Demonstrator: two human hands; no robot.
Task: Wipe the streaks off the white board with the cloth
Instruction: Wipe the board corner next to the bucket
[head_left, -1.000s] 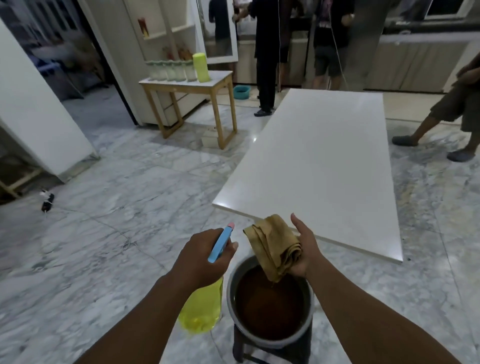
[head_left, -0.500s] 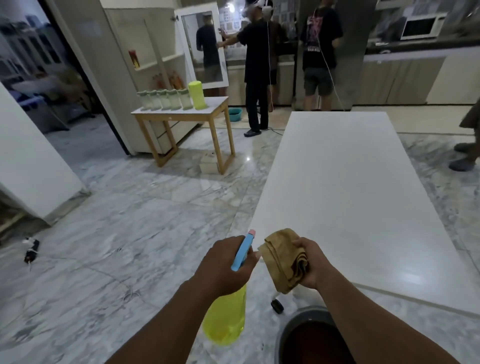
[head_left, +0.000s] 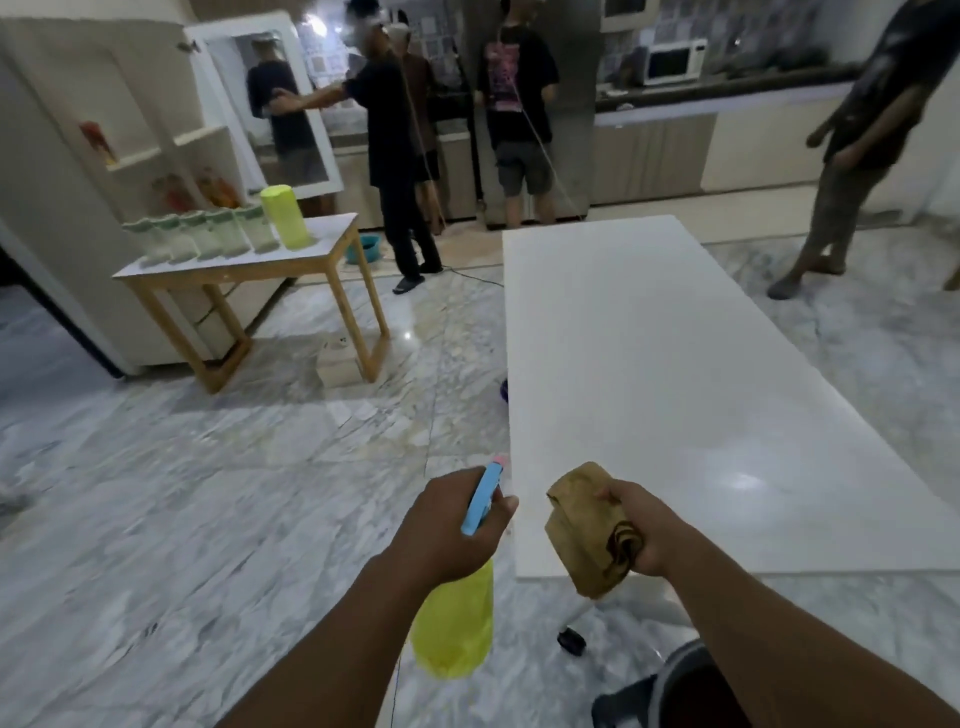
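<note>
Bucket (head_left: 670, 660) is now cut off at the bottom edge; a second ago it was seen whole, directly under the cloth. Spray bottle (head_left: 454, 623) is gripped by the left hand (head_left: 452, 525), fingers curled round its neck, just beside the board's near left corner. Folded cloth (head_left: 584, 525) is held bunched in the right hand (head_left: 644, 525), now brought over the near edge of the white board (head_left: 649, 364), not yet pressed down. Approach judged done, wiping not begun. Streaks cannot be made out.
</note>
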